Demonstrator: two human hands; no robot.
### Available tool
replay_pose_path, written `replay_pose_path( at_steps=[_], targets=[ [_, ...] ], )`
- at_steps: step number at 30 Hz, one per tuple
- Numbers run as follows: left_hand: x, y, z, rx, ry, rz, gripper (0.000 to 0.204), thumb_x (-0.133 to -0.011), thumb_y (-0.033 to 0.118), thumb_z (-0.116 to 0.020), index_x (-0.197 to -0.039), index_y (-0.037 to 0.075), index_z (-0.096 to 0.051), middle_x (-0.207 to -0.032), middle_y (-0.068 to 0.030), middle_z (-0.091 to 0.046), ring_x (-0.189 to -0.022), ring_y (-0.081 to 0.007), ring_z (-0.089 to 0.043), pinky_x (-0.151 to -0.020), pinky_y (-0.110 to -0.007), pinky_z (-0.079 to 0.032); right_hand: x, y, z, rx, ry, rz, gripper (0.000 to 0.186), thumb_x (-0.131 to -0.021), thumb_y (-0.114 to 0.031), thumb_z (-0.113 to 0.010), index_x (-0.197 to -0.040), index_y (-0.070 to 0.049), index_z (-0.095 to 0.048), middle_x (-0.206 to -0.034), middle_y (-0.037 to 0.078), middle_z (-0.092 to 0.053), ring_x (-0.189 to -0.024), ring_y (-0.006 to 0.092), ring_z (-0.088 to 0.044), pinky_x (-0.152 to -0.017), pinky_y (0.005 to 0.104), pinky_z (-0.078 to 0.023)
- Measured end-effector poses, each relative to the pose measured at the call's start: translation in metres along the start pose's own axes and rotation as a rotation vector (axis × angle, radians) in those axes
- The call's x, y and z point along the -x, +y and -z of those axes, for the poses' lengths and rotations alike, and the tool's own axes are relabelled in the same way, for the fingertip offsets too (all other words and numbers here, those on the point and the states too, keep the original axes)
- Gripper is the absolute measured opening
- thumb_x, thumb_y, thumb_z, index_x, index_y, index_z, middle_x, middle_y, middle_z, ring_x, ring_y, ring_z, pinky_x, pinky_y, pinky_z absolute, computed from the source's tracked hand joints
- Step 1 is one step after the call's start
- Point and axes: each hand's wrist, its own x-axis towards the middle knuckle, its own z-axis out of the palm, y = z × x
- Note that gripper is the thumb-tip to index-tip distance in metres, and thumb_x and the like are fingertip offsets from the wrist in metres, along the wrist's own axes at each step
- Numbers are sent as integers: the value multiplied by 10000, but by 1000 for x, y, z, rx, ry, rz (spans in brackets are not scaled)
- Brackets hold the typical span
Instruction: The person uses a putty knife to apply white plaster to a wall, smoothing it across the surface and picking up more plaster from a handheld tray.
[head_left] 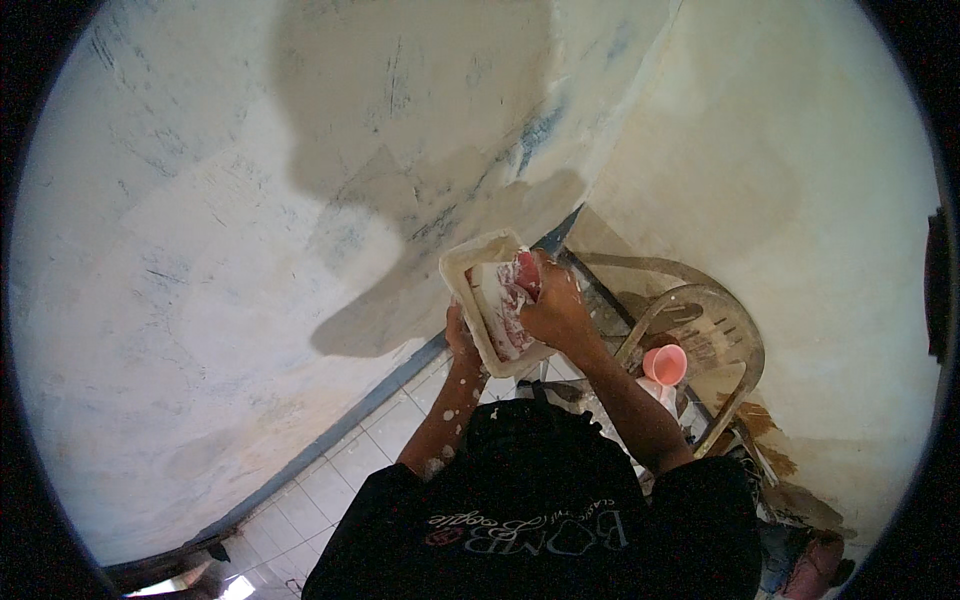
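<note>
My left hand (463, 340) grips the left side of a shallow, cream rectangular tray (452, 262), with most of its fingers hidden beneath. White paste coats the tray's inside. Over its right half, my right hand (562, 310) is closed on a red scraper (528, 275) smeared with the same paste. The scraper is down in the tray; I cannot tell exactly where its blade ends. White splashes dot my left forearm.
A patchy, scuffed wall (200, 250) with a dark blue-grey strip (330, 430) along its foot meets another wall (800, 150) at a corner. To the right stands a dirty plastic armchair (745, 330) with a pink cup (664, 367) at its seat. White tiles (310, 495) cover the floor.
</note>
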Motion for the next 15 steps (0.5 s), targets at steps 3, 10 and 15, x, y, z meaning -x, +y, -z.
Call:
replay_pose_path(
  at_steps=[3, 10, 15],
  targets=[
    [3, -5, -4, 30, -4, 49, 597, -798, 457, -474, -1253, 74, -425, -1148, -151, -517, -1014, -321, -518, -883, -430, -434, 2, 4, -4, -59, 1, -47, 358, -651, -36, -548, -997, 24, -481, -805, 229, -591, -793, 436, -564, -677, 488, -444],
    [2, -11, -7, -12, -118, 38, 607, -809, 456, -466, -1268, 65, -403, -1175, -162, -506, -1037, -322, -511, -895, -436, -427, -5, 20, 5, -150, 9, -23, 315, -618, -52, -573, -926, 15, -554, -813, 195, -623, -772, 360, -613, -691, 404, -474],
    [-7, -15, 8, -22, -119, 30, 593, -816, 452, -466, -1254, 55, -411, -1161, -161, -512, -1023, -315, -515, -881, -430, -432, -5, 24, 10, -264, -61, -80, 280, -657, -22, -581, -933, 27, -563, -830, 163, -631, -775, 240, -606, -726, 340, -463]
  ],
)
